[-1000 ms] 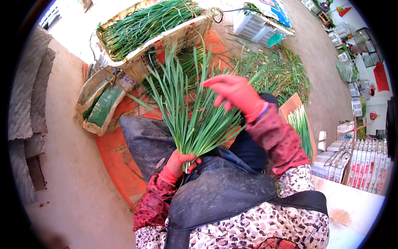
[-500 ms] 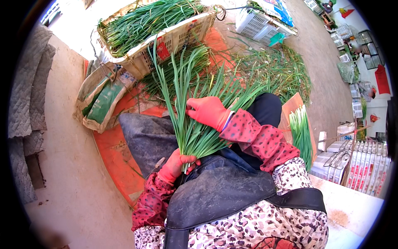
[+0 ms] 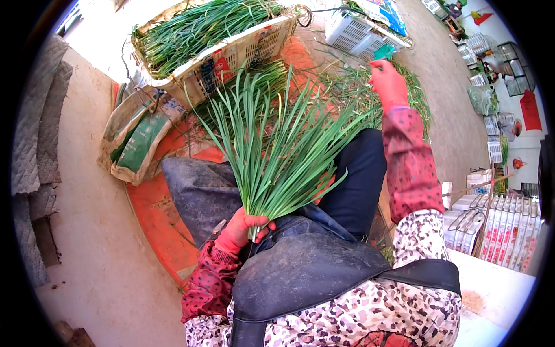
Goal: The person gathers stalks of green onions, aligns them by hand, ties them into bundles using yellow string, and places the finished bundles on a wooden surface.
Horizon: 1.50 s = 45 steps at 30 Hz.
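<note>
In front of my apron, my left hand (image 3: 237, 231), in a red glove, is wrapped round the white base of a bunch of garlic chives (image 3: 269, 156). The green leaves fan out away from me over my lap. My right hand (image 3: 389, 88), also gloved in red, reaches far out to the right, above loose chive scraps (image 3: 417, 95) on the ground. Its fingers are curled together; whether anything small is between them cannot be made out. Farther left, more chives (image 3: 202, 32) fill a white plastic crate (image 3: 248, 52).
An orange sheet (image 3: 153, 214) covers the ground around my legs. By the crate lies an open brown and green bag (image 3: 139, 144). A second white crate (image 3: 355, 37) stands at the far right, and stacked white crates (image 3: 509, 231) sit to my right. Grey quilted cloth (image 3: 32, 127) hangs at left.
My right hand has left the leaves and swung out to the far right over the scraps. The bunch stays in my left hand, its leaves now spread wider.
</note>
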Available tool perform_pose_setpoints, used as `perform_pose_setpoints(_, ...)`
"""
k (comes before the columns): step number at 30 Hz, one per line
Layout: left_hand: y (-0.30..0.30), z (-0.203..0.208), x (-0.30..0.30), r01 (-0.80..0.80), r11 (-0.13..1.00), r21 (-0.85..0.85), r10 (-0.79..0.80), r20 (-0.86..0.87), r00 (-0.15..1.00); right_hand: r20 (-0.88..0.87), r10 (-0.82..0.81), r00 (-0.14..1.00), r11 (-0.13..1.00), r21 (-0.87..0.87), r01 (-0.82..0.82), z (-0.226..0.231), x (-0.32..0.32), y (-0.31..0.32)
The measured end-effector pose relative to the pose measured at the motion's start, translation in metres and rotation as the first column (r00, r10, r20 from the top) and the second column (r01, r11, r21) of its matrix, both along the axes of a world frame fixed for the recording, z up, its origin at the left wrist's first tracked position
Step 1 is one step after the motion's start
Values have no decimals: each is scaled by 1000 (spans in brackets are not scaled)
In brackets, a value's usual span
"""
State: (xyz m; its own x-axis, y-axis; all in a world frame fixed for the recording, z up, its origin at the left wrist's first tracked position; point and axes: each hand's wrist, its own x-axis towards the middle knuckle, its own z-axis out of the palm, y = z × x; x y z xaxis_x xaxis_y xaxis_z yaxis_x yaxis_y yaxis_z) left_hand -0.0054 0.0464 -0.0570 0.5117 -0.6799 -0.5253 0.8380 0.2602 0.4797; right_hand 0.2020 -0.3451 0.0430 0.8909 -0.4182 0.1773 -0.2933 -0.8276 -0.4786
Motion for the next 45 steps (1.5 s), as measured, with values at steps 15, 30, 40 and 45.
perform_pose_setpoints(15,16,26,16,-31,941,336,-17,140,990,123,157,980,709,676,-199,-52,-37,65)
perform_pose_setpoints(30,93,42,-4,-673,-321,666,-916,-37,400,-232,191,954,476,872,117,-75,-46,27)
perform_pose_setpoints(40,103,23,-35,-652,-256,714,-917,35,398,-71,420,905,572,795,-203,-39,-72,102)
perform_pose_setpoints(45,110,18,-51,-663,-183,725,-901,147,409,-122,646,753,568,735,-369,-78,-87,154)
